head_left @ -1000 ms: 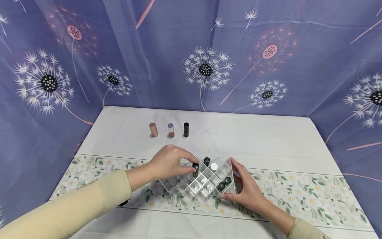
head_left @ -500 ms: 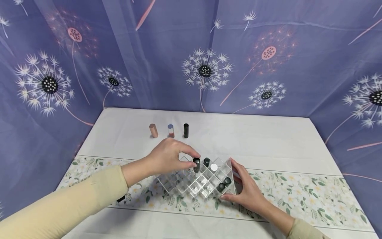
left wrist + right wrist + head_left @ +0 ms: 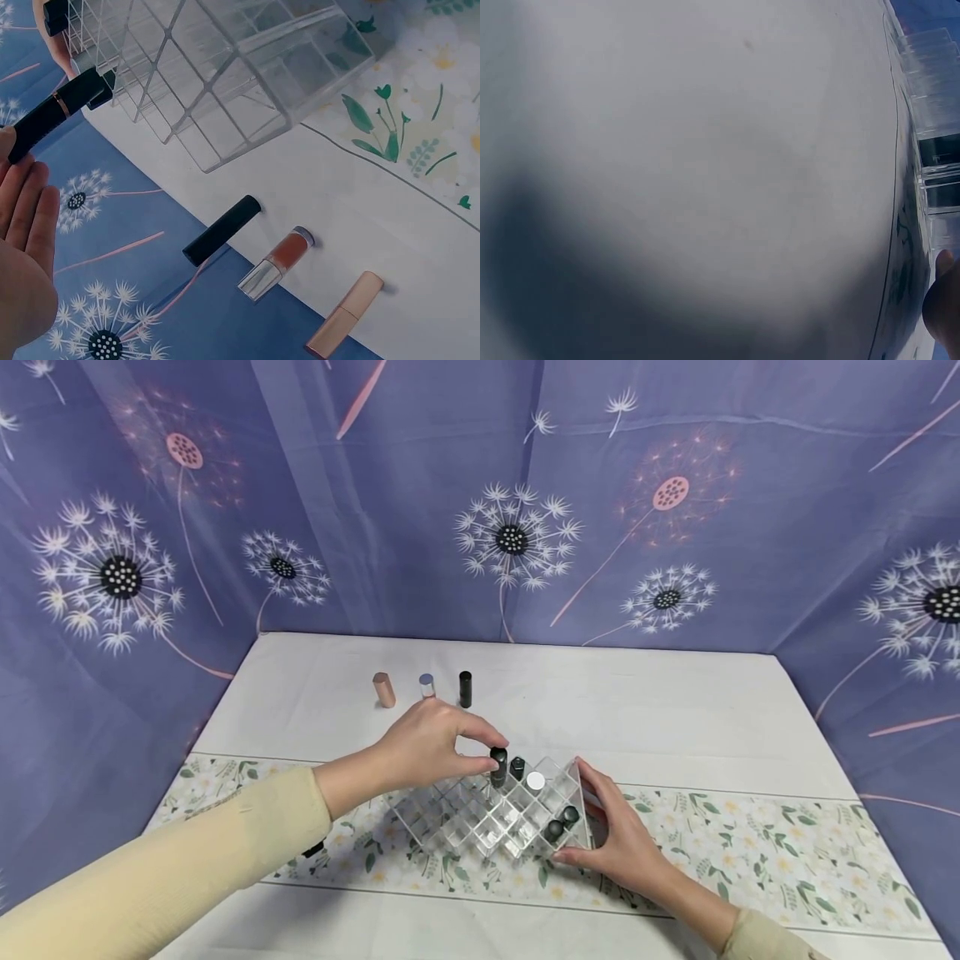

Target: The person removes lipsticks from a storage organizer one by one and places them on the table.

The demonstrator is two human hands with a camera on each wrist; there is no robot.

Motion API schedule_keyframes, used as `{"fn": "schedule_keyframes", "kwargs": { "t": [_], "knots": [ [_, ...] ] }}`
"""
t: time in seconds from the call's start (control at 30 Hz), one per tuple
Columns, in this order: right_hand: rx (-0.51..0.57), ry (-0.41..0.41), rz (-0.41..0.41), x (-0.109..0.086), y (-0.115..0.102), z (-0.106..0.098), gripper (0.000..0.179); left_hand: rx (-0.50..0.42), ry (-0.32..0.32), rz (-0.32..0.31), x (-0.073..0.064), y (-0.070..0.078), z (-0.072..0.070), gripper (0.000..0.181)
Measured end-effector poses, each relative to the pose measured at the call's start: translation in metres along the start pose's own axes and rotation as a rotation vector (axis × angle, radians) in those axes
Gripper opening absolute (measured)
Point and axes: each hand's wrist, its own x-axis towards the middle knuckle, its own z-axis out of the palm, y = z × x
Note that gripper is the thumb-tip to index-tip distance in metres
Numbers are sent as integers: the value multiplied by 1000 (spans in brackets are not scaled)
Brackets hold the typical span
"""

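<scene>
My left hand [image 3: 431,743] pinches a black lipstick tube [image 3: 498,767] between thumb and fingertips, upright over the back rows of a clear lipstick organizer [image 3: 457,827]. A thin gold band circles the tube [image 3: 60,109] in the left wrist view, and its lower end is right at the grid. The right hand [image 3: 622,831] grips the organizer's right end, thumb at the front corner and fingers at the back. Standing in its slots are a black-capped tube [image 3: 517,767], a white-topped one [image 3: 536,781] and two dark-capped ones [image 3: 570,816] near the right hand.
Behind the organizer, a rose-gold lipstick [image 3: 384,690], a silver-capped tube with a reddish body [image 3: 277,262] and a black tube [image 3: 466,689] stand in a row on the white table. A floral runner [image 3: 750,852] crosses beneath the organizer. Purple dandelion curtains [image 3: 405,527] enclose the table.
My left hand has carried the black lipstick tube slightly back and to the right over the grid. The right hand keeps its hold on the organizer's end.
</scene>
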Motion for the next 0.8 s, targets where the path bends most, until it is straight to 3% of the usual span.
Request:
{"fn": "schedule_keyframes", "kwargs": {
  "t": [0.5,0.8],
  "knots": [
    [-3,-7,0,0,3,-1,127,-45,-40,-47,22,-5,5,24],
    [40,-20,5,0,3,-1,126,-98,-64,-92,34,-3,-1,25]
  ]
}}
